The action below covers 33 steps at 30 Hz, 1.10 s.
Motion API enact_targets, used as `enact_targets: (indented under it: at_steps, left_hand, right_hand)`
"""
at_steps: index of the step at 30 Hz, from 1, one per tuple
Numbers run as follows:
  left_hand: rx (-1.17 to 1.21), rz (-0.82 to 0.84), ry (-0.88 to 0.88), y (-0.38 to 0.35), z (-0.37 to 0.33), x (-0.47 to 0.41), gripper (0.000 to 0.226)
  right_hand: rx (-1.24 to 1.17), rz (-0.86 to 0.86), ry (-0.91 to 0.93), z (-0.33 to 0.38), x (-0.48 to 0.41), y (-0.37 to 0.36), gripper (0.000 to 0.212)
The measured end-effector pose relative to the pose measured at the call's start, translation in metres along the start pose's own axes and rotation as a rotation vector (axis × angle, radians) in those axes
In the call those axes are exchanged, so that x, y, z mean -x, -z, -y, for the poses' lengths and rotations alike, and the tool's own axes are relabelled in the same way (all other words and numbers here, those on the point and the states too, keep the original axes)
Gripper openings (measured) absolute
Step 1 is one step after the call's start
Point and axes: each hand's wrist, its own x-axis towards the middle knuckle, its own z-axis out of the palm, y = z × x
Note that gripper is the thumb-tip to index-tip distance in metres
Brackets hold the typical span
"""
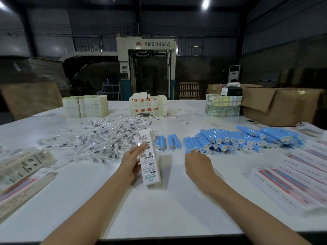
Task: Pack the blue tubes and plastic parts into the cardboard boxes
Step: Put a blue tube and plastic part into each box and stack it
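My left hand [131,160] grips a slim white printed carton [148,157], held upright above the table with its open top pointing away. My right hand [197,164] reaches to the near end of a row of blue tubes [246,139]; its fingertips pinch the end of one blue tube [188,150] at the row's left edge. A few separate blue tubes [167,143] lie just beyond the carton. A heap of clear-wrapped plastic parts [106,137] spreads across the table's left middle.
Filled cartons [24,167] lie stacked at the left edge. Flat printed sheets [297,174] lie at the right. Stacks of flat carton blanks [148,105] stand along the far side, with large brown boxes [281,105] at the far right. The white table [168,206] ends near me.
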Motion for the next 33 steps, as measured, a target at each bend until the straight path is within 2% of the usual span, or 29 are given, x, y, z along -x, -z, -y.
enact_targets:
  at_steps: [3,7,11,14,18,21,24,27,30,33]
  left_hand:
    - [-0.068,0.023,-0.04,0.001,-0.001,0.002,0.057]
    - [-0.112,0.077,-0.083,0.0,-0.002,0.007,0.046]
    - [-0.152,0.128,-0.118,0.0,-0.004,0.011,0.054]
    - [-0.168,0.143,-0.127,-0.002,-0.006,0.013,0.053]
    - [-0.19,0.176,-0.158,-0.005,-0.006,0.014,0.067]
    - [-0.205,0.198,-0.172,-0.008,-0.005,0.015,0.061]
    - [-0.219,0.186,-0.189,-0.011,-0.005,0.015,0.057]
    - [-0.231,0.197,-0.203,-0.013,-0.005,0.017,0.057]
    - [-0.25,0.2,-0.21,-0.013,-0.007,0.02,0.058]
    - [-0.26,0.197,-0.226,-0.013,-0.007,0.021,0.055]
  right_hand:
    - [0.038,0.023,-0.01,-0.002,0.015,0.008,0.01]
    - [-0.041,0.048,-0.065,-0.001,0.015,0.008,0.038]
    - [-0.245,0.189,-0.106,-0.008,0.005,0.009,0.049]
    - [-0.599,0.22,-0.179,-0.022,-0.003,0.021,0.043]
    - [-1.364,0.075,-0.236,-0.023,-0.015,0.055,0.057]
    - [-1.825,-0.015,-0.145,-0.01,-0.028,0.083,0.058]
    - [-2.059,-0.075,-0.042,0.007,-0.044,0.104,0.059]
    - [-2.052,-0.084,-0.019,0.026,-0.061,0.116,0.069]
    - [-1.858,-0.113,-0.069,0.037,-0.072,0.114,0.067]
    - [-1.688,-0.067,-0.102,0.037,-0.076,0.106,0.064]
